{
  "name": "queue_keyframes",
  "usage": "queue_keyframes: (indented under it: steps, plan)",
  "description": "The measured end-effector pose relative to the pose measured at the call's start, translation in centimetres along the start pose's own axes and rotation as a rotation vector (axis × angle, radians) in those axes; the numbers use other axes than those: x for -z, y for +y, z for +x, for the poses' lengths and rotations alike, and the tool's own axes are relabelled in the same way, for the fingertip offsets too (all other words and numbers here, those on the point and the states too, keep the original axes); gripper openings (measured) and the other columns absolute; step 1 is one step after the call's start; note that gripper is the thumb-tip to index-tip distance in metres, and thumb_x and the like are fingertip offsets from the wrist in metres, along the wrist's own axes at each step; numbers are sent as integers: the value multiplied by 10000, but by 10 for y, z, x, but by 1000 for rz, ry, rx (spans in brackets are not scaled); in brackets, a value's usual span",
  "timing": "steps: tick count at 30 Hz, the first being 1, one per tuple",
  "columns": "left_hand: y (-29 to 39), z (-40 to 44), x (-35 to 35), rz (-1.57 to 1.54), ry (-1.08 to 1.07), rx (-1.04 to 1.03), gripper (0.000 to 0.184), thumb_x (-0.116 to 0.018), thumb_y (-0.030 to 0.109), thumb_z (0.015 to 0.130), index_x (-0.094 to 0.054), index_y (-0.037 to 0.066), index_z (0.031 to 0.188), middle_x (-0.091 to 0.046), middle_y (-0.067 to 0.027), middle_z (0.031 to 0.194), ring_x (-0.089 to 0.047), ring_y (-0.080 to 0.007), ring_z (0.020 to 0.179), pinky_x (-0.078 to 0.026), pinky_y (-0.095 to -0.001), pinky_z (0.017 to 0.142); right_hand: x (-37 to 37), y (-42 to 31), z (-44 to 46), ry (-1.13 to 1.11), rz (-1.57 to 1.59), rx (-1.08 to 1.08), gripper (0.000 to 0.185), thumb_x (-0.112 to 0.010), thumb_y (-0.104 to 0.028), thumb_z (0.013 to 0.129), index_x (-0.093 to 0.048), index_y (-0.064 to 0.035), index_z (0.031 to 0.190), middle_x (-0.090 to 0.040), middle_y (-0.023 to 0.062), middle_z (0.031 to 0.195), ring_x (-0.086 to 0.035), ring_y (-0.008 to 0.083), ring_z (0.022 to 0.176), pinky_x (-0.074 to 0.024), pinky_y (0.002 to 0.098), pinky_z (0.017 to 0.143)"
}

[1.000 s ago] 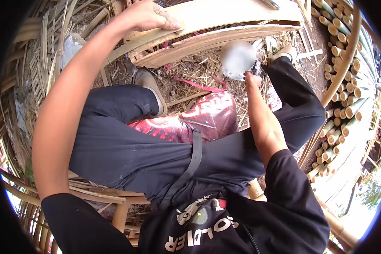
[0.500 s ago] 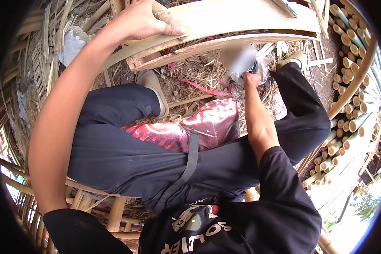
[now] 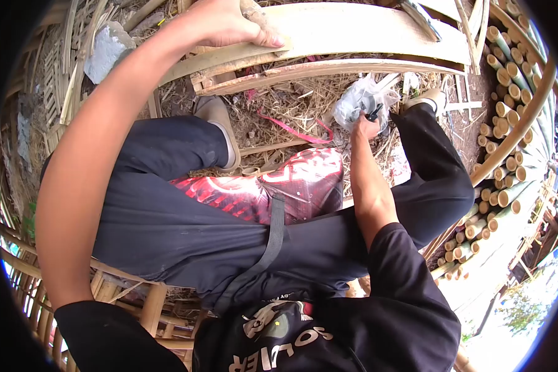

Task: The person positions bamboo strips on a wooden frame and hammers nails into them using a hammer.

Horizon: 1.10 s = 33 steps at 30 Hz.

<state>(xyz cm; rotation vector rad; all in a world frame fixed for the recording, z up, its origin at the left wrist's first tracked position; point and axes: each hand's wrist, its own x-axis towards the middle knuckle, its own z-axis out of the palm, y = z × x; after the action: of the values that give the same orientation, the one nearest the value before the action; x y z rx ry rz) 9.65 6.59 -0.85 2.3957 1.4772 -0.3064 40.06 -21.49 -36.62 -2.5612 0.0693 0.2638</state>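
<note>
At the top left, my left hand (image 3: 229, 25) is closed around a short piece of wood (image 3: 258, 17), its thumb pressing on the end of a long pale board (image 3: 353, 28). My right hand (image 3: 367, 127) is down near the ground, closed on a small black object (image 3: 374, 113) whose kind I cannot make out. Just beyond it lies a clear plastic bag (image 3: 353, 99); whether my fingers touch the bag is hidden. A narrow wooden frame piece (image 3: 328, 67) runs along the board's near side. A dark-edged tool (image 3: 423, 22) rests on the board's right end.
Cut bamboo poles (image 3: 508, 118) are stacked at the right behind a curved pole (image 3: 518, 133). Straw and a pink strip (image 3: 297, 131) cover the ground between my feet. A grey block (image 3: 108, 53) sits at the upper left. A red printed sack (image 3: 304, 183) lies between my legs.
The view has shifted slightly. My right hand has turned, so the black object now shows above its fingers beside the bag. My left hand keeps its hold on the wood.
</note>
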Motion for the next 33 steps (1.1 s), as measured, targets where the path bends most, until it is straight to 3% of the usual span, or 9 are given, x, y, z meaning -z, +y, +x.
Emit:
queue_keyframes:
  steps: [5,9,13,18,21,24,27,29,33]
  plan:
    - [0,-10,-4,-49,113,-71,1626,-849,754,500,17,-208,1485,2,-401,1587,9,-469,1515,-73,-454,1257,-8,3,21,85,-49,277,341,-851,-285,689,-721,-59,909,-730,166,827,-696,372,795,-526,457,766]
    - [-8,-1,-5,-118,44,-79,1618,-849,746,511,23,-206,1486,1,-398,1588,-3,-460,1518,-78,-433,1259,3,-17,6,9,-41,343,385,-842,-305,702,-735,-66,984,-728,185,884,-688,392,860,-521,464,816]
    - [-1,-3,0,-71,16,-35,1609,-860,729,518,22,-203,1489,-13,-393,1590,-20,-448,1521,-98,-410,1259,-12,-3,20,9,-80,368,382,-851,-319,694,-732,-62,949,-729,180,896,-689,387,869,-520,470,825]
    - [-5,-2,0,-156,12,-72,1609,-878,713,502,5,-193,1496,-53,-395,1587,-55,-453,1517,-124,-418,1257,-2,-4,15,-118,60,367,352,-810,-336,721,-725,-65,930,-719,160,811,-686,352,765,-523,439,744]
    - [-3,2,1,-136,-23,-40,1614,-891,702,484,-10,-197,1494,-77,-398,1582,-86,-455,1513,-138,-417,1254,5,-8,7,24,60,457,348,-795,-334,738,-718,-59,936,-714,169,802,-684,358,755,-519,449,733]
    - [-11,3,-8,-158,79,-73,1620,-899,694,469,-20,-206,1489,-88,-395,1582,-84,-454,1513,-143,-420,1252,15,-13,-3,-25,35,430,311,-803,-291,749,-718,-63,943,-720,170,859,-685,358,808,-512,452,759]
    - [-14,3,-10,-182,203,-144,1561,-907,674,472,-112,-217,1476,-225,-407,1540,-226,-445,1484,-230,-405,1227,10,-8,0,32,-12,468,309,-812,-248,759,-729,-69,996,-729,157,879,-693,338,830,-515,432,789]
    - [-12,1,1,-352,-40,-116,1480,-911,655,480,-213,-219,1450,-376,-405,1463,-387,-437,1409,-324,-390,1181,24,-17,-10,-90,21,397,320,-813,-251,759,-727,-68,1008,-734,151,879,-695,319,826,-515,420,793]
    - [-11,-5,2,-353,-15,-98,1410,-912,642,489,-291,-220,1416,-467,-394,1395,-489,-428,1329,-383,-380,1138,34,-26,-26,-89,167,340,214,-790,-225,782,-731,-63,909,-747,122,880,-697,280,818,-514,392,787]
